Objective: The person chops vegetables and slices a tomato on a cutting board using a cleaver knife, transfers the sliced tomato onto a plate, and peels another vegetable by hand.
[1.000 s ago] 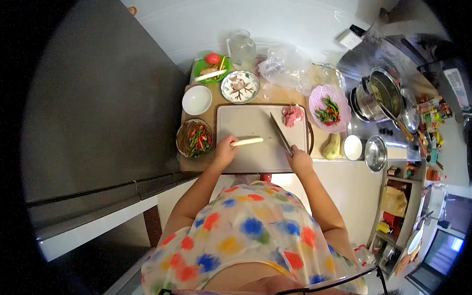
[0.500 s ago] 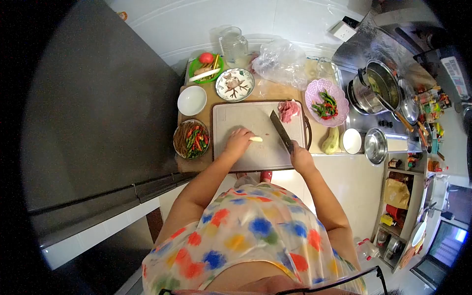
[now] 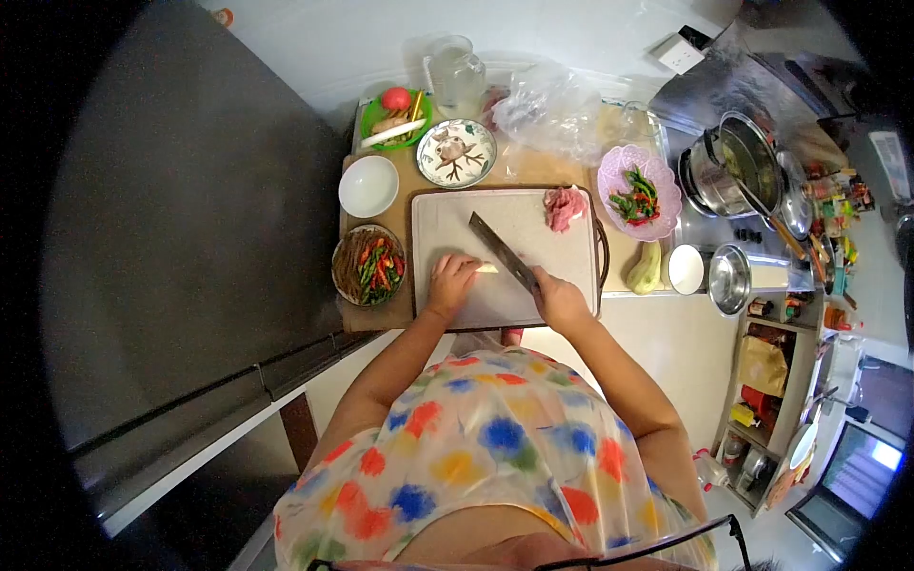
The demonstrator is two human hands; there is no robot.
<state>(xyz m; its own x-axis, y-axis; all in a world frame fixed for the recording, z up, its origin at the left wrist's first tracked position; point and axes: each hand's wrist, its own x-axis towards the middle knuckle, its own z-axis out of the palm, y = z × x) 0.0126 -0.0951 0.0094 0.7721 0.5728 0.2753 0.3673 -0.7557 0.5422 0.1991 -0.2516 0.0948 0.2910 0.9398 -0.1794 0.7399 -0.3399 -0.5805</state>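
On the cutting board, my left hand has its fingers closed on a small pale-yellow vegetable piece, whose exact kind I cannot make out. My right hand grips a kitchen knife by the handle. Its broad dark blade slants to the upper left over the board, just right of the pale piece; whether they touch is unclear. Raw sliced meat lies in the board's upper right corner.
Left of the board are a bowl of peppers and brown strips, a white bowl and a green basket. An owl-patterned plate sits behind. Rightward are a pink plate, a pale green gourd and a pot.
My right hand has brought the knife leftward, from beside the meat to close by the pale piece. My left hand keeps its hold, and the view has shifted slightly.
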